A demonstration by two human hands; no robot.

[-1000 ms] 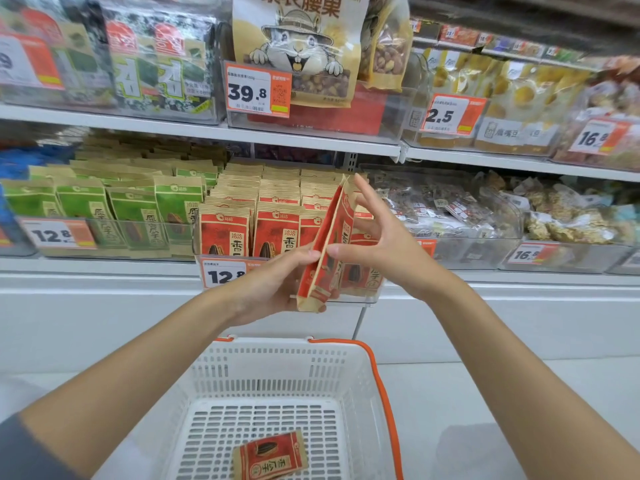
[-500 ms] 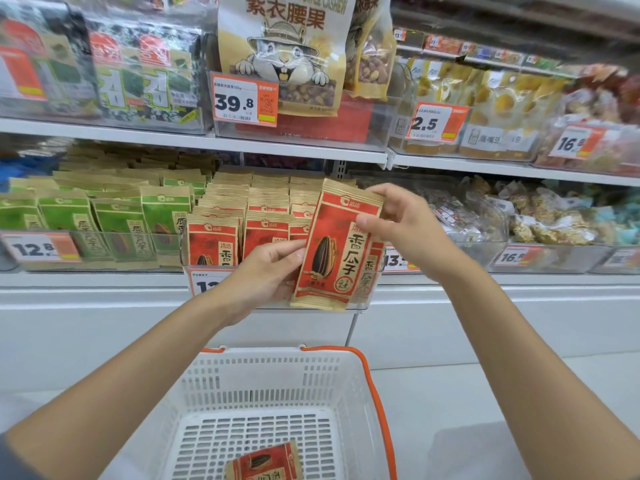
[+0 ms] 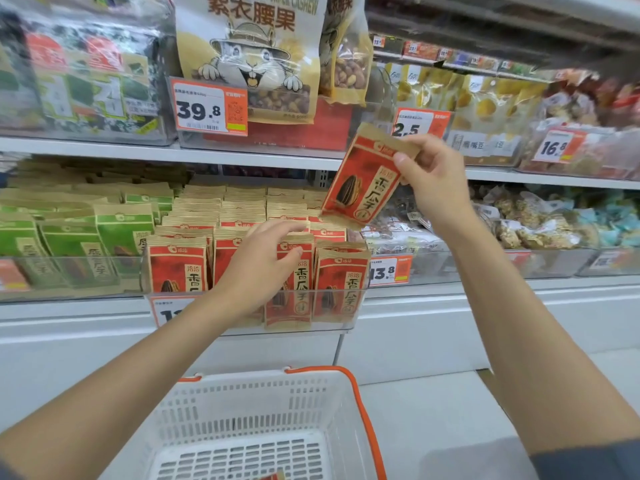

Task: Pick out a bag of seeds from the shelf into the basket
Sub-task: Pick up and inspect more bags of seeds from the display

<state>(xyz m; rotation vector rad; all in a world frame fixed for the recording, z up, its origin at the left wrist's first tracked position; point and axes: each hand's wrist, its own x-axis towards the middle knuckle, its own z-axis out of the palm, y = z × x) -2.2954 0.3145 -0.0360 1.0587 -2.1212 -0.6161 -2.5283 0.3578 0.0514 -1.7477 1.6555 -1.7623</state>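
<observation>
Red seed bag (image 3: 360, 183): right hand (image 3: 434, 174) pinches top, tilted
Left hand (image 3: 258, 265): loose fingers on shelved bags (image 3: 341, 282)
Basket (image 3: 259, 403): below hands

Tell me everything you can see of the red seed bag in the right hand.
The red seed bag is a flat kraft-paper pouch with a red front, a dark sunflower-seed picture and black characters, apparently sealed. The right hand pinches its top right corner; it hangs tilted, front toward the camera, above the shelved red bags, clear of the basket.
</observation>
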